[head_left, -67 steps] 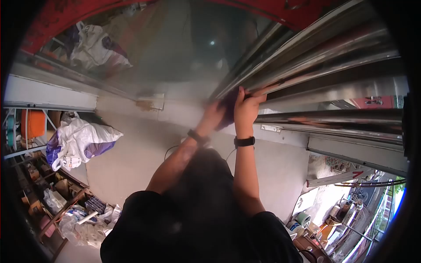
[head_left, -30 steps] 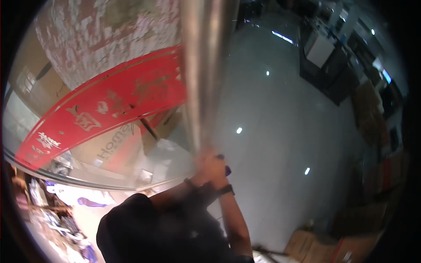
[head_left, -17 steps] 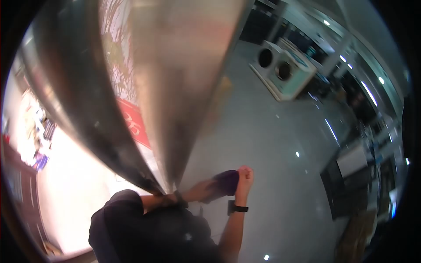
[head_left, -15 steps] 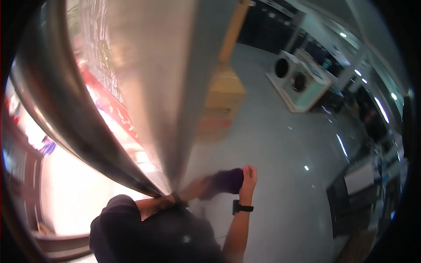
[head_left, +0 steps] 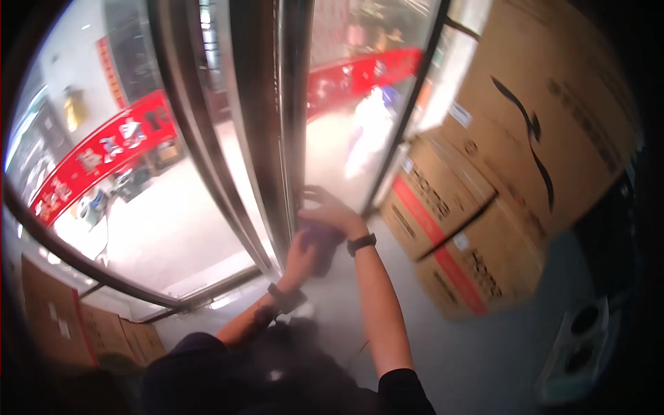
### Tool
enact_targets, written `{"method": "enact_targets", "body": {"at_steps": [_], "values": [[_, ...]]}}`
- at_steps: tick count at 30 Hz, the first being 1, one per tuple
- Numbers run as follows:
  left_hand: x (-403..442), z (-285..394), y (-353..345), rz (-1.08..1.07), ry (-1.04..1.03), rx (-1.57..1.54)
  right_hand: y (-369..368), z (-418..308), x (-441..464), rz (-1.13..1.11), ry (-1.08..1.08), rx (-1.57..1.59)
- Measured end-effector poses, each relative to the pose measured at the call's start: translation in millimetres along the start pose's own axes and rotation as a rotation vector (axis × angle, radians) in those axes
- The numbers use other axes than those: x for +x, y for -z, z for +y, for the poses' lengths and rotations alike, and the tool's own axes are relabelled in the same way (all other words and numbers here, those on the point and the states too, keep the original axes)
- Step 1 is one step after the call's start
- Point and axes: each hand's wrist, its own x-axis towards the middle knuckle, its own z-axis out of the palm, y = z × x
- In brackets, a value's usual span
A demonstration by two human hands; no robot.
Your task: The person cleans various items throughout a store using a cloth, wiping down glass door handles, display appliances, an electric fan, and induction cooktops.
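A purple cloth [head_left: 325, 243] is bunched between my two hands, in front of the metal door frame [head_left: 259, 138]. My left hand [head_left: 302, 256] is closed on the cloth from the left, its fingers partly lost in the folds and blur. Just above it, my right hand [head_left: 333, 211] arches over the top of the cloth, fingers apart and pointing toward the frame. Whether those fingertips touch the metal I cannot tell. Each wrist wears a dark band.
Stacked cardboard boxes [head_left: 477, 235] stand close on my right, a large carton [head_left: 546, 104] behind them. More boxes [head_left: 104, 332] sit at lower left. Glass panels show a red banner [head_left: 104, 162] and bright ground outside. A white unit with two round dark openings [head_left: 574, 353] is at lower right.
My view has swung from the room's floor to the glass door and boxes. The cloth, earlier stretched toward my raised right hand, is now bunched, with both hands close together at the frame.
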Motion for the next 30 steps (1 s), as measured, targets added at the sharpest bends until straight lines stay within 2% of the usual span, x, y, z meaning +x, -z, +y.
{"method": "enact_targets", "body": {"at_steps": [1,4,6,7,8,9,11,12,13,14,17,18,24,30], "values": [[9.0,5.9,16.7,0.042,-0.035,0.027,-9.8,-25.6,31.1,-0.04,-0.06,-0.042],[53.5,-63.4,53.5,0.3,-0.117,0.173,-43.9,14.2,135.8,-0.047,0.094,-0.151],[77.1,-59.0,65.7,0.445,-0.162,0.226,-60.1,33.2,193.8,-0.103,0.151,-0.14],[88.1,-48.4,77.1,0.441,-0.179,0.213,-76.1,44.7,199.5,-0.105,0.208,-0.26],[83.3,-39.6,84.4,0.436,-0.159,0.203,-83.5,40.4,186.7,0.003,0.315,-0.436],[63.9,-39.2,83.8,0.433,-0.103,0.185,-87.5,32.9,168.5,0.107,0.131,-0.311],[48.1,-35.7,84.0,0.439,-0.058,0.093,-82.5,52.0,142.5,0.303,-0.005,0.118],[50.4,-37.5,84.4,0.432,-0.037,0.058,-80.1,57.0,130.3,0.468,0.086,-0.253],[51.1,-38.5,84.6,0.42,-0.008,0.022,-77.8,59.1,124.2,0.47,-0.02,-0.308],[55.5,-42.1,86.3,0.433,0.003,0.112,-73.0,62.2,119.9,0.432,-0.011,-0.357],[62.8,-40.8,88.2,0.426,-0.028,0.04,-66.8,64.8,118.8,0.371,0.033,-0.35],[62.4,-23.6,83.8,0.43,0.007,-0.1,-64.7,66.5,117.8,0.356,0.048,-0.329],[69.3,-17.4,81.7,0.406,-0.007,-0.199,-55.5,76.0,125.1,0.369,0.046,-0.443],[76.3,-0.9,92.6,0.527,0.058,-0.044,-60.3,65.1,140.5,0.287,-0.024,-0.408]]}}
